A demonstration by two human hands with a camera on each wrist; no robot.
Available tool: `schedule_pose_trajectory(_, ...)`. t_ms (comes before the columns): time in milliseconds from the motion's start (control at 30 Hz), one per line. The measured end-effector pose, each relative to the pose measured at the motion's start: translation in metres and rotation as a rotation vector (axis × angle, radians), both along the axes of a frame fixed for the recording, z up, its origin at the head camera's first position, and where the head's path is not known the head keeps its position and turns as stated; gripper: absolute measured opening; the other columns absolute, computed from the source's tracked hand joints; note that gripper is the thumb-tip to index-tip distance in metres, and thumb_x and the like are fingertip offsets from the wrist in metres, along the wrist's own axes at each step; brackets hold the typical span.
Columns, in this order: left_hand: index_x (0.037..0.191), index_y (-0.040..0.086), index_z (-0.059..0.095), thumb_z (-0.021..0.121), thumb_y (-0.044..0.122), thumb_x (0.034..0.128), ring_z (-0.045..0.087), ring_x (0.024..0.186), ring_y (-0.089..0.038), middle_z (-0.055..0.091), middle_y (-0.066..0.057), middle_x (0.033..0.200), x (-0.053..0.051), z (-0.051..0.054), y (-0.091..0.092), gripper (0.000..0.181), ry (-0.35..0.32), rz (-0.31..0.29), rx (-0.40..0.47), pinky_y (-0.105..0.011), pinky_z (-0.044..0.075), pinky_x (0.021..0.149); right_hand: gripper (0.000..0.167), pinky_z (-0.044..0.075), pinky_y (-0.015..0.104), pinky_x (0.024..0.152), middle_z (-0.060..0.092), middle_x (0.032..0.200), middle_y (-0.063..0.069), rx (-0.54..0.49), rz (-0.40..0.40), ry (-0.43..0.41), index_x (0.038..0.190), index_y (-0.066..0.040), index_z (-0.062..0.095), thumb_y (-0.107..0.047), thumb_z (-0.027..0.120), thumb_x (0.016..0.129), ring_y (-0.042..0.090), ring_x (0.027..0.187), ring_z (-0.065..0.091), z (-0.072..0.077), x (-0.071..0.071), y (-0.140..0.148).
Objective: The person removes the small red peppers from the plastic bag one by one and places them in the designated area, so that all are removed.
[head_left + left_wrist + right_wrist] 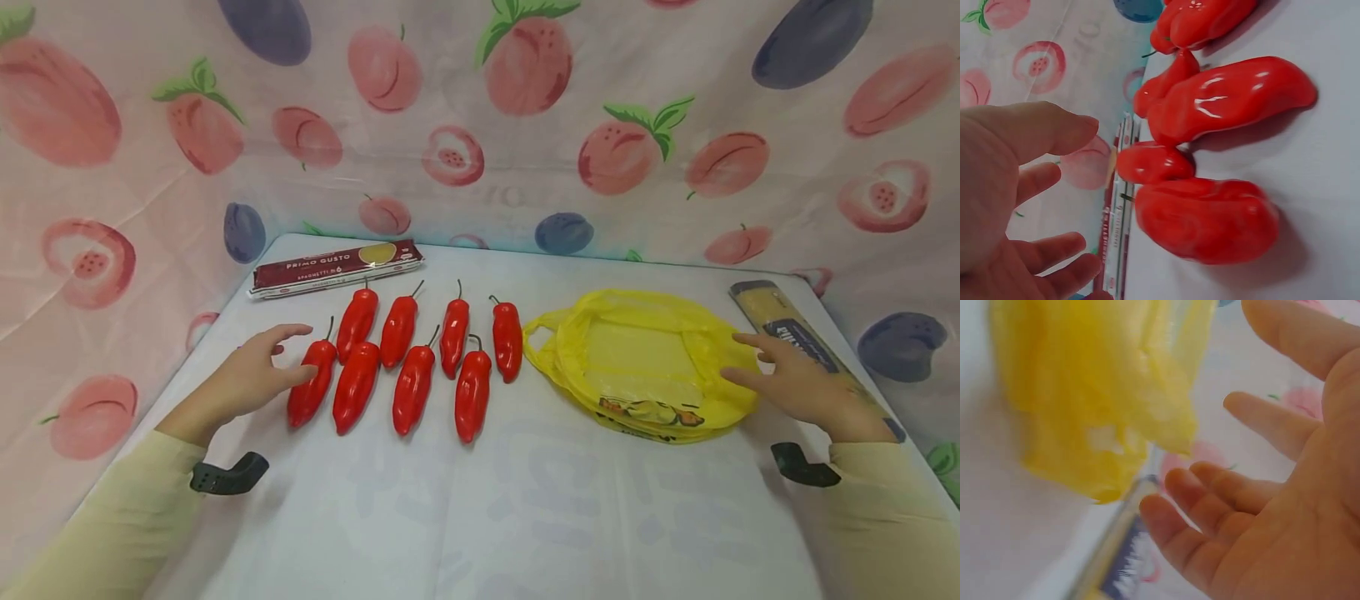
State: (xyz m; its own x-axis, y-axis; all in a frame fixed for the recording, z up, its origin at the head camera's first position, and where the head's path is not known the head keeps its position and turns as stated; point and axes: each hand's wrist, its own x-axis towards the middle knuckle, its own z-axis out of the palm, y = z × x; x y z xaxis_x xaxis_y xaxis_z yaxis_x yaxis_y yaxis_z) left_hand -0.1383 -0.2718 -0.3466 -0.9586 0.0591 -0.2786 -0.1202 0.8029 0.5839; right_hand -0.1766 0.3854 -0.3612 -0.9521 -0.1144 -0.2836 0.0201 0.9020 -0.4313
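Note:
Several red peppers (413, 390) with dark stems lie in two rows on the white table. My left hand (251, 375) hovers at the leftmost pepper (311, 387), thumb and fingers spread with nothing between them; in the left wrist view a gap separates the hand from the nearest pepper (1207, 220). Right of the peppers, a yellow plastic bag (555, 358) sits with its mouth spread wide and its handle loop toward the peppers. At the bag's right edge is my right hand (806, 383), its fingers apart and holding nothing. The right wrist view shows the bag (1091, 394) beside the fingertips.
A dark red spaghetti pack (337, 268) lies at the back left, behind the peppers. Along the right edge lies another long pasta pack (787, 325), partly behind my right hand. Fruit-print cloth (480, 200) walls the back and both sides of the table.

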Motion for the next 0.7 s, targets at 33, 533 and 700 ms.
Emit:
schedule_pose_trajectory(33,0.153,0.005,0.035,0.072,0.031,0.0896,0.036,0.129,-0.056,0.035,-0.034,0.146,-0.002,0.003,0.001,0.078,0.015,-0.007,-0.016,-0.063,0.053,0.081,0.090,0.030,0.079,0.093,0.015,0.150,0.044,0.003,0.016,0.013,0.152,0.009,0.023,-0.053,0.058,0.098,0.065,0.127,0.028,0.005,0.000,0.001)
schedule_pose_trajectory(533,0.153,0.005,0.038,0.075,0.040,0.0856,0.031,0.134,-0.052,0.037,-0.031,0.147,-0.031,0.050,0.024,0.085,0.297,-0.106,-0.247,-0.076,0.035,0.095,0.085,0.015,0.075,0.106,0.011,0.157,0.037,0.017,0.135,0.138,0.157,0.007,0.004,-0.046,0.046,0.105,0.062,0.136,0.019,0.080,-0.002,-0.032)
schedule_pose_trajectory(700,0.155,0.007,0.033,0.068,0.054,0.0877,0.021,0.139,-0.054,0.026,-0.032,0.154,-0.033,0.062,0.035,0.090,0.325,-0.095,-0.314,-0.079,0.022,0.101,0.078,0.010,0.069,0.111,0.011,0.158,0.035,-0.029,0.159,0.209,0.157,0.006,0.006,-0.042,0.042,0.107,0.057,0.141,0.016,0.092,-0.002,-0.057)
